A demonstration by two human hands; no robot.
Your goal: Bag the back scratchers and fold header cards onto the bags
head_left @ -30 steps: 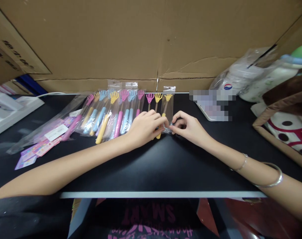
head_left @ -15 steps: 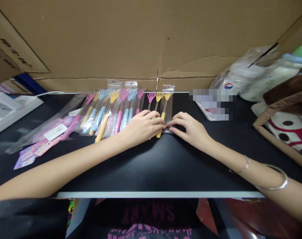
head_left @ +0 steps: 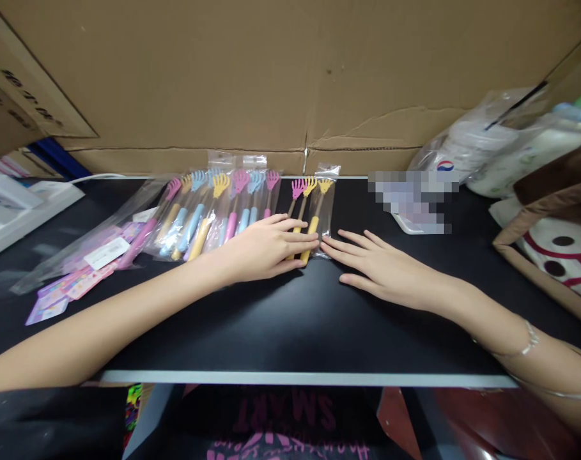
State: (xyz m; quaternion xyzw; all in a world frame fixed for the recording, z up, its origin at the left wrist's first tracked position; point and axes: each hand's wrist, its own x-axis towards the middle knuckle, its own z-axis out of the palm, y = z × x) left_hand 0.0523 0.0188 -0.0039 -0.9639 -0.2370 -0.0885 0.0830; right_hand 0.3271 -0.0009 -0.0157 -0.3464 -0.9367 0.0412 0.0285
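My left hand [head_left: 266,248] lies with its fingers stretched out over the lower parts of a pink-headed back scratcher [head_left: 297,188] and a yellow back scratcher [head_left: 310,186]. Its fingertips reach the yellow handle of another back scratcher [head_left: 313,227], which lies in a clear plastic sleeve [head_left: 326,220]. Fingers apart, my right hand [head_left: 379,265] is open with nothing in it, its longest fingertips at the sleeve's lower right edge. Left of these, several pink, blue and yellow back scratchers [head_left: 230,227] lie side by side in clear sleeves.
Printed cards [head_left: 55,297] and a large clear bag lie at the left, beside a white power strip [head_left: 31,217]. A partly blurred phone [head_left: 415,222], a bagged cup [head_left: 472,153] and a brown-trimmed bag [head_left: 549,236] are at the right. Cardboard [head_left: 199,76] walls the back.
My right hand has opened from a pinch at the sleeve and spread its fingers, shifting right and slightly down. My left fingers have straightened. The pink-headed scratcher has moved slightly right.
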